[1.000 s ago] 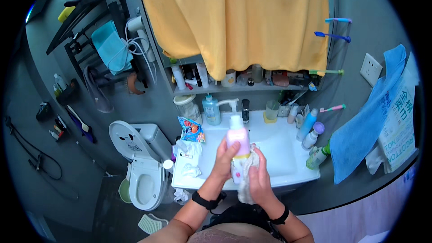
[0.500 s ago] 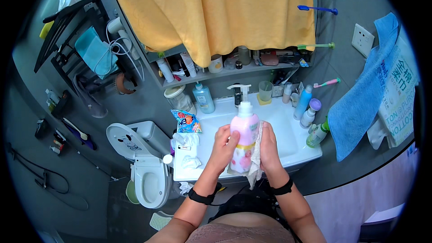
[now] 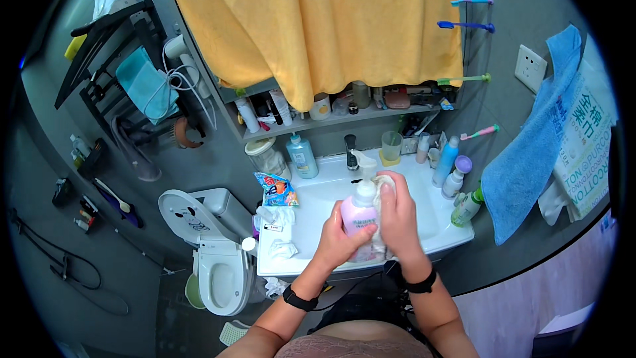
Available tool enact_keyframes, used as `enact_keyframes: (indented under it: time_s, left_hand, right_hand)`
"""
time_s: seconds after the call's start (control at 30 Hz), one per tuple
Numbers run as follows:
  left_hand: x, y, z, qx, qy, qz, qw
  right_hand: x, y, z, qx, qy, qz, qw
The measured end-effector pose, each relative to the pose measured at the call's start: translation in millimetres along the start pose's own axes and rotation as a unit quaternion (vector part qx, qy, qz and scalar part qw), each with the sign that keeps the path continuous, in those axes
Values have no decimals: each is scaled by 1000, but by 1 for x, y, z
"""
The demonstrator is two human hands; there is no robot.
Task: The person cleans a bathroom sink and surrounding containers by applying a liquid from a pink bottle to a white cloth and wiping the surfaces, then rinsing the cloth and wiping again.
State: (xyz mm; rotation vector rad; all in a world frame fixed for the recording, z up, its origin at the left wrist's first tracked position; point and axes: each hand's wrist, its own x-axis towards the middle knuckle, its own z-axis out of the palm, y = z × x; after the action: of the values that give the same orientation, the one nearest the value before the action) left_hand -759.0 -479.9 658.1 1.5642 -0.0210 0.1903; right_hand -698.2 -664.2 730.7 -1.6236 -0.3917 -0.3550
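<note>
A pink pump bottle (image 3: 358,219) with a white pump head is held over the front part of the white sink (image 3: 318,189). Around its left side my left hand (image 3: 338,238) is closed, with the thumb across the front. My right hand (image 3: 399,215) presses an off-white cloth (image 3: 380,242) against the bottle's right side, near the shoulder and collar. Part of the cloth is hidden under the right fingers. The bottle's base is partly covered by my hands.
Behind the sink stand a black faucet (image 3: 351,151), a blue pump bottle (image 3: 302,156) and a clear cup (image 3: 391,146). Several bottles line the right rim, among them a green one (image 3: 467,209). A blue packet (image 3: 276,189) lies at left. The toilet (image 3: 224,280) is beyond it.
The right hand has moved up with the cloth, from the bottle's side to near its collar. The bottle has turned and sits slightly lower, its pump now pointing away to the left.
</note>
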Motion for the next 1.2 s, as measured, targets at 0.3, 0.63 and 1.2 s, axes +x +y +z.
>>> enact_keyframes:
  time_s: [0.3,0.63,1.2]
  left_hand:
    - [4,-54,-22,0,55,61,997]
    - [0,-35,-37,-53,32,38,997]
    - [6,-27,-90,-278,24,49,959]
  right_hand:
    - [-49,-7,48,-32,-7,-44,998]
    - [-6,26,52,89,-58,99,989]
    - [-91,72,71,482,-124,364,787]
